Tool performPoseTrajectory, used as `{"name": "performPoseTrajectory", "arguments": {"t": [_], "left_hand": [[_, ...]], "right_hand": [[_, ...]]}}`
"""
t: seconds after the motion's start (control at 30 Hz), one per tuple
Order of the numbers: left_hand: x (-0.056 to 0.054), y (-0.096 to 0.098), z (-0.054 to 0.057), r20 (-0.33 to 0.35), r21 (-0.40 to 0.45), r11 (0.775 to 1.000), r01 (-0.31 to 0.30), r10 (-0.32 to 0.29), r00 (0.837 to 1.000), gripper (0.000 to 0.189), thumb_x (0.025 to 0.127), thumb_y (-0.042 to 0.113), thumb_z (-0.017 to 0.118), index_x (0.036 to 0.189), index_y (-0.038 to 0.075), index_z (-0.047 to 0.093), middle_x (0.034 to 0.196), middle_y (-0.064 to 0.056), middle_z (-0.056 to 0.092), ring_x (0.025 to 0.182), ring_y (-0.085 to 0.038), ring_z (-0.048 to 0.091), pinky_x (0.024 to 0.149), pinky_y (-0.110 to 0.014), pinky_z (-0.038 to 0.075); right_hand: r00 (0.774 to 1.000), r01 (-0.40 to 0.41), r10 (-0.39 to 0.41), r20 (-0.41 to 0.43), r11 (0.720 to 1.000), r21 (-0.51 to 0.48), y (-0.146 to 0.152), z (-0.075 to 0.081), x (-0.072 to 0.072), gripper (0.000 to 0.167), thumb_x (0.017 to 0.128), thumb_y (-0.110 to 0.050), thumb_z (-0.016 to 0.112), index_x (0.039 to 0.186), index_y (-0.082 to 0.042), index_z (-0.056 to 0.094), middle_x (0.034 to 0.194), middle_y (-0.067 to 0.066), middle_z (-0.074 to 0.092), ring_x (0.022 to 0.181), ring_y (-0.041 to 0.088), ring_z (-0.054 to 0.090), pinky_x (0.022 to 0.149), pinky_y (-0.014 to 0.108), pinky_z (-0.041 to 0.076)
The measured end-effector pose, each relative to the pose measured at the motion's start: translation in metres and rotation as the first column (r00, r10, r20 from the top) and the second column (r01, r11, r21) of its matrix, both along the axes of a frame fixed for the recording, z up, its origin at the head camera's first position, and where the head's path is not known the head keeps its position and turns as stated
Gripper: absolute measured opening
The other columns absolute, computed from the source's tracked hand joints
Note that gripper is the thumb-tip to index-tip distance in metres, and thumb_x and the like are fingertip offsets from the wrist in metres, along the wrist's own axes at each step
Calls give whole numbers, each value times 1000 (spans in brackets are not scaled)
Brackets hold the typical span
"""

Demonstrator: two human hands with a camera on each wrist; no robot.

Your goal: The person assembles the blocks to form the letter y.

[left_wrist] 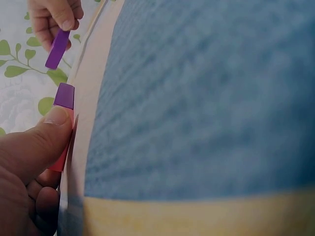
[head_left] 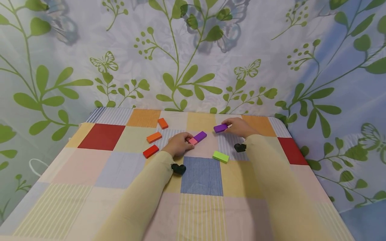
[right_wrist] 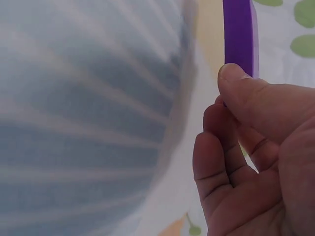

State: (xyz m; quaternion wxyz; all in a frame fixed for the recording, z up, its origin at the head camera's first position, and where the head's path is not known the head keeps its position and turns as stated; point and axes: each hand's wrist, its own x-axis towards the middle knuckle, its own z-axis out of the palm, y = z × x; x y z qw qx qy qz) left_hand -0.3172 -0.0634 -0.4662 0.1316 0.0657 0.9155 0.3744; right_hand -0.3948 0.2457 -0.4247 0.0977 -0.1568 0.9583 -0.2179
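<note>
My left hand (head_left: 177, 144) pinches a pink block (head_left: 193, 141) low over the patchwork cloth, thumb on the near side. A purple block (head_left: 200, 136) lies in line with the pink one, end to end, on its far right side. In the left wrist view the thumb covers part of the pink block (left_wrist: 59, 163), with the purple block (left_wrist: 64, 96) right beyond it. Farther right, my right hand (head_left: 239, 127) holds a second purple block (head_left: 220, 128) by one end between thumb and fingers. The other end of that purple block (right_wrist: 238, 37) sticks out past the thumb.
Left of my left hand lie a red block (head_left: 150, 151), an orange block (head_left: 154, 137) and a darker orange block (head_left: 163, 123). A lime green block (head_left: 221, 157) lies between my forearms. Behind the cloth-covered table (head_left: 120, 207) hangs a leaf-patterned curtain (head_left: 126, 43).
</note>
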Motion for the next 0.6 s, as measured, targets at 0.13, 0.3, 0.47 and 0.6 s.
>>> {"name": "performPoseTrajectory", "arguments": {"t": [0.13, 0.3, 0.47, 0.6], "left_hand": [[0, 0, 1, 3, 3, 1000, 1, -1, 1000, 41, 95, 33, 79, 133, 23, 68, 120, 0, 67, 113, -24, 57, 106, -46, 43], [0, 0, 1, 11, 4, 1000, -7, 7, 1000, 41, 95, 33, 79, 133, 23, 69, 119, 0, 67, 112, -25, 57, 105, -45, 44], [-1, 0, 1, -9, -6, 1000, 7, -7, 1000, 42, 95, 33, 79, 134, 22, 69, 118, 0, 68, 111, -24, 58, 104, -45, 42], [-1, -1, 0, -17, -10, 1000, 13, -13, 1000, 42, 95, 33, 79, 134, 22, 68, 117, 0, 68, 110, -24, 58, 104, -45, 41]], "right_hand": [[999, -36, 35, 6, 999, 14, -11, -1, -4, 42, 98, -9, 71, 140, -3, 65, 137, 22, 67, 131, 38, 59, 113, 54, 45], [998, -70, 70, -2, 997, 42, -21, -1, -7, 43, 96, -7, 73, 138, -2, 66, 135, 22, 69, 131, 39, 60, 114, 53, 45], [996, -89, 89, 13, 995, 43, -31, 1, -9, 43, 94, -5, 75, 136, -1, 68, 134, 21, 70, 130, 38, 62, 112, 52, 47], [996, -88, 86, 37, 994, 59, -38, 0, -10, 43, 94, -5, 75, 136, -2, 68, 135, 19, 70, 125, 34, 63, 109, 49, 49]]}}
